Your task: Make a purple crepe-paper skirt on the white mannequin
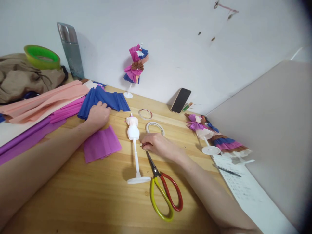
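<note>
My left hand (99,113) has its fingers curled on the edge of a pleated blue crepe paper (107,97). A square of purple crepe paper (102,144) lies just below that hand. My right hand (158,144) is closed in a pinch above the tips of the scissors (156,172); a tiny light bit shows at its fingertips, too small to name. Between my hands stands a small white mannequin (133,130) on a round base, upright. A roll of white tape (155,124) is partly hidden behind my right hand, with a thin ring-shaped band (145,113) farther back.
Peach crepe paper (48,97) and purple strips cover the left side. Behind them are a bottle (71,52) and a green tape roll (41,57) on brown cloth. A dressed mannequin (136,66), a phone (180,100), paper dresses (226,143) and a written sheet (243,182) line the back and right.
</note>
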`<state>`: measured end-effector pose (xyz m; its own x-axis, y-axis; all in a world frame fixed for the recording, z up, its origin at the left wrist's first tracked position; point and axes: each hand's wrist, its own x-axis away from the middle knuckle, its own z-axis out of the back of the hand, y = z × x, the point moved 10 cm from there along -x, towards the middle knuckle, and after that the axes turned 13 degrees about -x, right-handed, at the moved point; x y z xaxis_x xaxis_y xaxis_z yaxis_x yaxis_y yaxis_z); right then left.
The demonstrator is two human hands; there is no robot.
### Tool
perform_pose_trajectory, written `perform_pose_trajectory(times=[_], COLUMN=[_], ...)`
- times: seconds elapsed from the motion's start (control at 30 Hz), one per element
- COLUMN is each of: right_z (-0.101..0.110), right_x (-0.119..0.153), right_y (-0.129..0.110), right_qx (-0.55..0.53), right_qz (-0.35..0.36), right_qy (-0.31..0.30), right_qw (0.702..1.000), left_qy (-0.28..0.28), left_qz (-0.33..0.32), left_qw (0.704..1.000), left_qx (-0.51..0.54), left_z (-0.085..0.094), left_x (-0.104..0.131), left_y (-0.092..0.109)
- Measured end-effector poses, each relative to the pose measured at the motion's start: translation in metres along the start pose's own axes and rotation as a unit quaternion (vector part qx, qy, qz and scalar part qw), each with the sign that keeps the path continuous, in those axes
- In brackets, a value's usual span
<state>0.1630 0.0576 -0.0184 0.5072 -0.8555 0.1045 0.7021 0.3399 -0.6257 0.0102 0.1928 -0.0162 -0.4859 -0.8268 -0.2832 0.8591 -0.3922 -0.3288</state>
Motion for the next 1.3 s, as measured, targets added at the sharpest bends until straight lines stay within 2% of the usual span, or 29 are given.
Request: perform_pose_trajectory(times=[0.1, 0.23, 0.4, 0.47, 0.63, 0.77, 0.93, 1.13, 1.3], right_z=[-0.002, 0.003, 0.023, 0.026, 0.031, 0.036, 0.033, 0.026, 0.022], right_x=[-0.001, -0.001, 0.004, 0.007, 0.013, 0.016, 0.017, 0.016, 0.017], right_y=[-0.003, 0.005, 0.032, 0.046, 0.065, 0.063, 0.062, 0.07, 0.062], right_qx=[-0.001, -0.033, -0.118, -0.167, -0.285, -0.337, -0.376, -0.375, -0.329], right_qz=[0.003, -0.019, -0.061, -0.078, -0.097, -0.091, -0.119, -0.152, -0.157], right_qy=[0.027, 0.079, 0.176, 0.195, 0.206, 0.219, 0.213, 0.214, 0.193], right_qw=[1.0, 0.996, 0.975, 0.963, 0.931, 0.911, 0.894, 0.889, 0.911], left_qy=[-0.002, -0.003, -0.001, -0.001, 0.004, 0.01, 0.015, 0.017, 0.019], left_qz=[-0.001, -0.003, -0.004, -0.001, 0.0, 0.0, -0.008, -0.01, -0.011], left_qw=[1.0, 1.0, 1.0, 1.0, 1.0, 1.0, 1.0, 1.0, 1.0], left_qx=[0.0, -0.002, -0.003, -0.005, -0.006, -0.007, -0.008, -0.01, -0.012], left_z=[0.001, 0.001, -0.002, -0.003, -0.004, -0.002, -0.002, -0.001, -0.001], left_x=[0.0, 0.0, 0.001, 0.001, 0.001, 0.001, 0.001, 0.001, 0.0], left_y=[0.0, 0.0, -0.001, -0.001, -0.001, -0.001, -0.001, -0.001, 0.0])
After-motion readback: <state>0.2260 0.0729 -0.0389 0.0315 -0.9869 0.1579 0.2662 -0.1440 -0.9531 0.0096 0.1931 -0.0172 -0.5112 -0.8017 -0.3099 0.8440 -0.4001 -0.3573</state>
